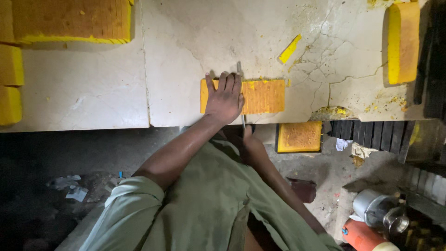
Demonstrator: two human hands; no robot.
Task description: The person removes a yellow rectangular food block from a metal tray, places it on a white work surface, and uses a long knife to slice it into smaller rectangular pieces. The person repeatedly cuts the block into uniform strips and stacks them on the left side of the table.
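Head view, looking straight down onto a pale, cracked stone bench (93, 93). Near the front edge, an orange-yellow cake slab (262, 96), rectangular, lying flat. Left hand (225, 97) spread flat over the slab's left part, fingers together and stretched forward, palm pressing down, nothing gripped. Right hand (251, 146) below the bench edge, curled closed around the handle of a long thin knife (240, 93); blade running away from the body across the slab, just beside the left hand's fingers, tip poking out past the slab's far edge. Exact depth of the blade in the slab not discernible. At top left, a large cake block (69, 21) scored into slices, brown on top with yellow sides. Along the left edge, two yellow pieces (9, 83) stacked one behind the other. At top right, another thick piece (403, 42) on its side, well apart from the hands. Between it and the slab, a small yellow offcut (290, 49) and scattered crumbs. Below the bench edge, right of the right hand, a square piece in a dark tray (299, 137). Lower right, on the dirty floor, a metal canister (378, 209) and an orange cylinder (362, 237). Olive-green sleeves and clothing across the bottom of the view.
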